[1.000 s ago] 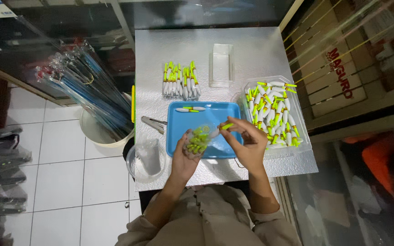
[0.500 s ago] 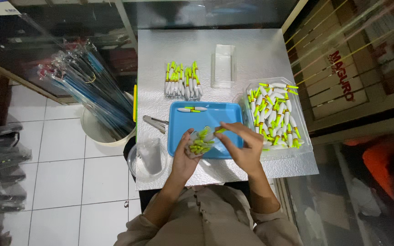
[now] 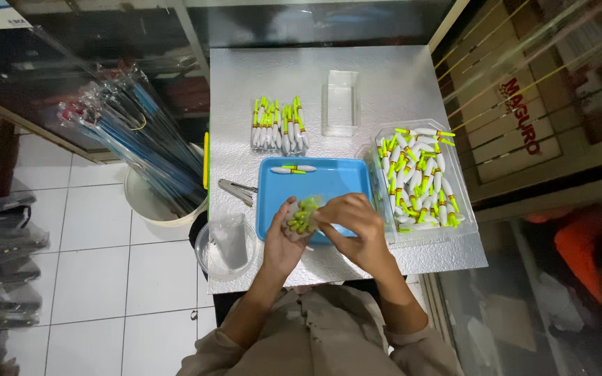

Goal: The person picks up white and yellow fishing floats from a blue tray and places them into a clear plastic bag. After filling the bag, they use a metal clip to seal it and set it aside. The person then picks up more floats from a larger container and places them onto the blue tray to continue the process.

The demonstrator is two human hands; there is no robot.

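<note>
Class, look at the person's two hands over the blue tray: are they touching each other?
Touching. The head view shows the right hand closed against the left hand at the bunch of floats, no gap visible between them.

Prob. tackle shop: bagged rods (image 3: 134, 132), floats (image 3: 423, 177).

Bunch of yellow-green floats (image 3: 302, 214), upright, above blue tray (image 3: 336, 177).

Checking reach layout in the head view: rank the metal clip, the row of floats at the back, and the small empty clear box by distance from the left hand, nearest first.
From the left hand:
1. Metal clip, just up and to its left, beside the blue tray.
2. Row of floats, behind the tray, left of centre.
3. Small empty clear box, at the back, to the right of the row.
</note>
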